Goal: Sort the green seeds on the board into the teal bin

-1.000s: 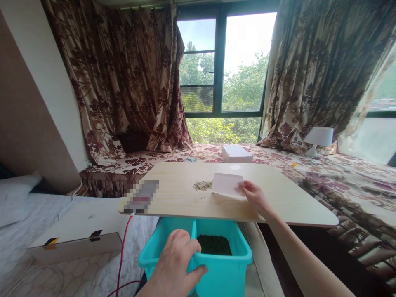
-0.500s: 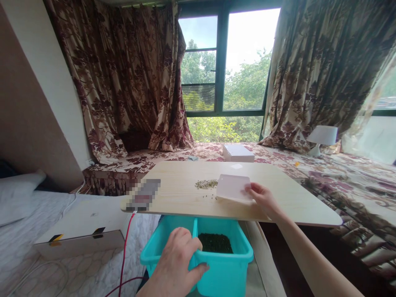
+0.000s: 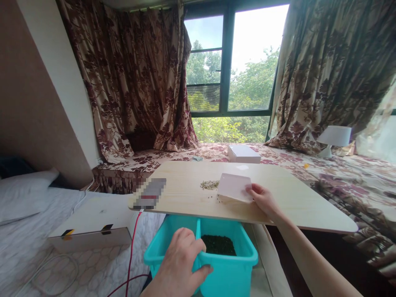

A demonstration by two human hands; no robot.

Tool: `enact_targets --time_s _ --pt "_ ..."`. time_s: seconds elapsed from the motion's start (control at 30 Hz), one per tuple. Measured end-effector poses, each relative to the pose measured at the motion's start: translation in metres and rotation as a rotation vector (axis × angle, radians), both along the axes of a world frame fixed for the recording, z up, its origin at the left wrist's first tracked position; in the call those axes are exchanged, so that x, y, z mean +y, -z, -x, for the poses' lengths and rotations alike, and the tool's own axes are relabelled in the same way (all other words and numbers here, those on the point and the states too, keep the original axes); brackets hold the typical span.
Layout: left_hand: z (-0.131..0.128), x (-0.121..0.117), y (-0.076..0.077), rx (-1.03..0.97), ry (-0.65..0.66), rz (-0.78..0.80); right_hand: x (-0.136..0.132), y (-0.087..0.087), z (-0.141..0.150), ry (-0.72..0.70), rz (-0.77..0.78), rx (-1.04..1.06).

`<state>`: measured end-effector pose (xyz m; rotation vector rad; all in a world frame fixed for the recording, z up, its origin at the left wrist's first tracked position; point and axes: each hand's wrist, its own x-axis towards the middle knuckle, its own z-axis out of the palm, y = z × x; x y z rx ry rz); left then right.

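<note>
My right hand (image 3: 262,199) pinches the right edge of a thin white plastic sheet (image 3: 235,187), tilted on the wooden board. Just left of the sheet lies a pile of small greenish-brown beans or seeds (image 3: 208,185), with a few loose ones in front of it. Below the board's near edge, my left hand (image 3: 183,260) grips the near rim of a turquoise bin (image 3: 227,264) where its divider meets it. Dark granular stuff (image 3: 220,245) lies in the bin's right compartment. My left hand covers part of the left compartment.
The pale wooden board (image 3: 185,206) overhangs the bin. A blurred-out phone-like device (image 3: 151,194) with a red cable (image 3: 131,251) lies at its left end. A white box (image 3: 93,222) rests on the bed at left. Another white box (image 3: 244,153) and a lamp (image 3: 334,136) stand behind.
The whole view has shifted slightly, so things appear a little further right. Both hands keep their holds, and the sheet stays beside the seed pile with little visible motion.
</note>
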<state>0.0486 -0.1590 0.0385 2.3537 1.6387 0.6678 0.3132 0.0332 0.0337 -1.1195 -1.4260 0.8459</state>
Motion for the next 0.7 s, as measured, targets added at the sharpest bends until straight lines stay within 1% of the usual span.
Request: enact_targets --time_s 0.13,0.27,0.33,0.47,0.5,0.53,0.63,0.7 --pt "0.001 0.001 0.002 -0.006 -0.003 0.001 -0.002 0.001 0.002 -0.049 0.021 -0.033" --pt "0.001 0.001 0.004 -0.026 -0.005 -0.009 -0.011 -0.003 0.001 -0.117 0.083 -0.085" --pt "0.002 0.001 0.004 -0.036 -0.007 -0.01 -0.018 -0.007 0.001 -0.172 0.12 -0.084" --pt "0.001 -0.001 0.002 -0.051 -0.018 0.009 -0.027 -0.011 0.001 -0.33 0.216 -0.048" --pt "0.001 -0.001 0.001 -0.056 -0.02 0.013 -0.027 -0.011 0.001 -0.339 0.224 -0.033" --pt "0.001 -0.001 0.0 -0.061 -0.021 0.016 -0.025 -0.01 0.001 -0.319 0.216 -0.017" --pt "0.001 0.0 -0.001 -0.072 -0.023 0.021 -0.012 -0.005 0.003 -0.166 0.132 0.019" --pt "0.002 0.001 0.0 -0.072 -0.027 0.026 -0.002 0.0 0.006 -0.105 0.093 0.026"
